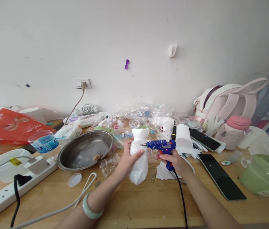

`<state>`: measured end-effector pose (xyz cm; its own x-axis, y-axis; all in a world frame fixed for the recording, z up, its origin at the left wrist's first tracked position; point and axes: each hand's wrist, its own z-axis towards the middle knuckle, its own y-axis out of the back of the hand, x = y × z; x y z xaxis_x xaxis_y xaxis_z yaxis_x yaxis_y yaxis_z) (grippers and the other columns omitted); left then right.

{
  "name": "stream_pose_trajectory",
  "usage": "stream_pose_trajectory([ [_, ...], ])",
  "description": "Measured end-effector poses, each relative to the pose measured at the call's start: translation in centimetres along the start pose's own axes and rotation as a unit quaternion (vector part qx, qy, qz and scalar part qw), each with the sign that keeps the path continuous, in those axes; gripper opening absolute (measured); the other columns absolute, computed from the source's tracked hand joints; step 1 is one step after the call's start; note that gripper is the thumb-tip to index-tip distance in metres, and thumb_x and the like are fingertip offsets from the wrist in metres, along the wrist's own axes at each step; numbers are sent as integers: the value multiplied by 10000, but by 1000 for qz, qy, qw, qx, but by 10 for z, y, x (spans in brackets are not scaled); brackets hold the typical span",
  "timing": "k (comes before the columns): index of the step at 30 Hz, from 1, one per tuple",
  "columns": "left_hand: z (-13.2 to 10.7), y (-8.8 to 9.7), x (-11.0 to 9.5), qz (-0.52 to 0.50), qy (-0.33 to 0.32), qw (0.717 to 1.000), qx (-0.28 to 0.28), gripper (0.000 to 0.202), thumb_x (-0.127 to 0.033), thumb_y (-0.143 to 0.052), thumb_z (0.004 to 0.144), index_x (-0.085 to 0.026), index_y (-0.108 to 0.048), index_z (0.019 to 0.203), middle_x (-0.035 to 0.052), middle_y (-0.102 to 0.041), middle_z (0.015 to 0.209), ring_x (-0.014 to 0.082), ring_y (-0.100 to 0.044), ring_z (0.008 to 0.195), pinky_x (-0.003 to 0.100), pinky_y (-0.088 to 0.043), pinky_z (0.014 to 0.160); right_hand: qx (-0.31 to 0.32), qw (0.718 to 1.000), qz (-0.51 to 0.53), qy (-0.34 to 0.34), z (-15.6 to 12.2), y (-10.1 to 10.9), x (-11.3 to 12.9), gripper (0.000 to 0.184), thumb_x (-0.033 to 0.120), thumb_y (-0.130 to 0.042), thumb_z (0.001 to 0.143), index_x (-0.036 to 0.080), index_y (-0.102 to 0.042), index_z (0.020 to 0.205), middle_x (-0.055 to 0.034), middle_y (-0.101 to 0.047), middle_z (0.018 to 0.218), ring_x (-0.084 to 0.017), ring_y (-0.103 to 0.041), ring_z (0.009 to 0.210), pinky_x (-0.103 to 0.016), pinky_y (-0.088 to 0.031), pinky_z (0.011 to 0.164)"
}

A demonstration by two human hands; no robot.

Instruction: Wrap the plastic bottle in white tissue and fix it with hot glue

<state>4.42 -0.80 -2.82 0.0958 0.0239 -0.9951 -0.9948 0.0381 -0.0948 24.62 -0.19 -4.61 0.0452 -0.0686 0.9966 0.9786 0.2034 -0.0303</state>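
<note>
My left hand [130, 159] is wrapped round a white vase-shaped object [139, 165], which has a narrow neck and flared top and looks covered in paper. It is held upright above the table. In my right hand [172, 160] is a blue hot glue gun [160, 145] with a small red light lit on its body. Its metal nozzle points left and reaches the white object just below the neck; whether it touches cannot be made out. A black cord runs down from the handle. Torn white paper [165, 171] lies under my right hand.
A metal basin [85, 149] stands to the left, beside a power strip [5, 194] with trailing cables. On the right are a toilet paper roll [183, 135], a dark-screened tablet [221, 176], a phone [204, 139] and a green container [263, 175]. Clear plastic bottles [160, 111] crowd the back.
</note>
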Motion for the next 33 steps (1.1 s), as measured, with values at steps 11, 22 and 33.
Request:
stream_pose_trajectory([
  [11, 3, 1, 8, 5, 10, 1000, 10, 552, -490, -672, 653, -224, -366, 1027, 74, -528, 1085, 249, -534, 1044, 352, -420, 869, -21, 1000, 7, 1, 0, -2, 3, 125, 264, -659, 636, 162, -634, 705, -15, -638, 638, -80, -404, 466, -238, -299, 456],
  [22, 3, 4, 3, 2, 10, 1000, -1, 530, -475, -666, 667, -220, -378, 1032, 90, -521, 1133, 248, -535, 1065, 331, -433, 851, 1, 998, 56, 1, 0, 0, 4, 102, 235, -660, 639, 169, -647, 716, -16, -656, 657, -82, -387, 460, -245, -266, 457],
  [33, 5, 3, 8, 10, -2, 1000, 12, 564, -482, -696, 636, -222, -380, 1024, 111, -528, 1138, 280, -511, 1109, 373, -400, 899, -15, 1000, 14, -4, 2, 3, -4, 137, 272, -664, 660, 167, -641, 746, -16, -647, 668, -88, -395, 462, -256, -274, 467],
])
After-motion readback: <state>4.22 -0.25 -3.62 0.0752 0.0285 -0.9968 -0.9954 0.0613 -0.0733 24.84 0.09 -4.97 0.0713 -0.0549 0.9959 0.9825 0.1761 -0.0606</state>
